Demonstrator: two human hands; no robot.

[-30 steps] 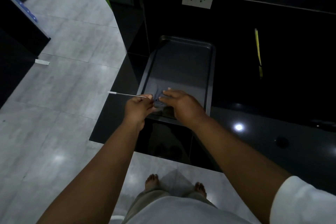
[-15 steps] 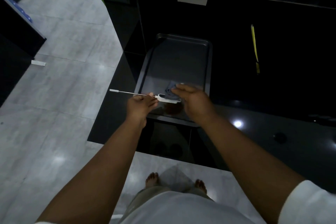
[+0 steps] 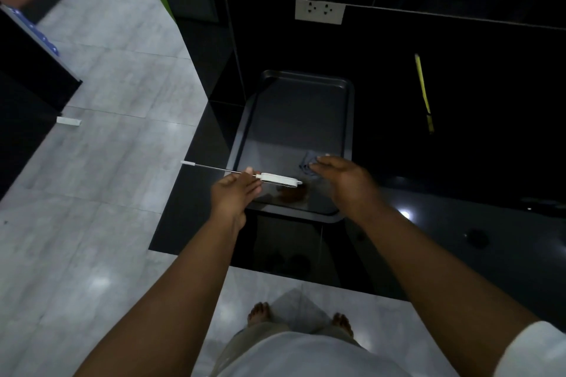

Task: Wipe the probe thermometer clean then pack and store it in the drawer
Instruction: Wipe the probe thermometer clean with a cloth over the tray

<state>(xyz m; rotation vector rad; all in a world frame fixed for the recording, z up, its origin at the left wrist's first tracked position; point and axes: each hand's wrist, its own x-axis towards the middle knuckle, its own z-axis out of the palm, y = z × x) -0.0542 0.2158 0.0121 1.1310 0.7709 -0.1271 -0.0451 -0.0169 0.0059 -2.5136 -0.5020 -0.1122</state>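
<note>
feet: 2 bare feet [image 3: 259, 312], on the pale tiled floor [image 3: 101, 180], nearest the camera
arms: 2, both reach forward over the near edge of the desk [image 3: 459, 239]; white sleeve [image 3: 533, 349] on the right one
left hand [image 3: 234, 191]: fingers closed in a pinch on the probe thermometer [image 3: 280, 180], gripping where the metal stem meets the white body
probe thermometer: 1, held level in the air over the near left corner of the tray [image 3: 349, 119]; white body points right over the tray, thin stem runs left past the tray rim and out over the desk edge, white cap on its tip
right hand [image 3: 343, 180]: fingers loosely spread, palm down, not holding anything; fingertips at the cloth [image 3: 307, 162], touching or just above, cannot tell
cloth: 1, dark, crumpled, lying in the near right part of the tray, hard to read against it
tray: 1, dark metal baking tray, near end overhangs the desk edge; rest of its floor bare
in the way: nothing between the hands and the thermometer body; right hand covers part of the cloth
desk right side: 1 yellow stick-like item [image 3: 423, 92], well apart from the tray, too dim to identify
far: 1 white wall socket [image 3: 319, 11] on the dark back panel beyond the tray
floor left: 1 small white block [image 3: 68, 121], well apart from everything
</note>
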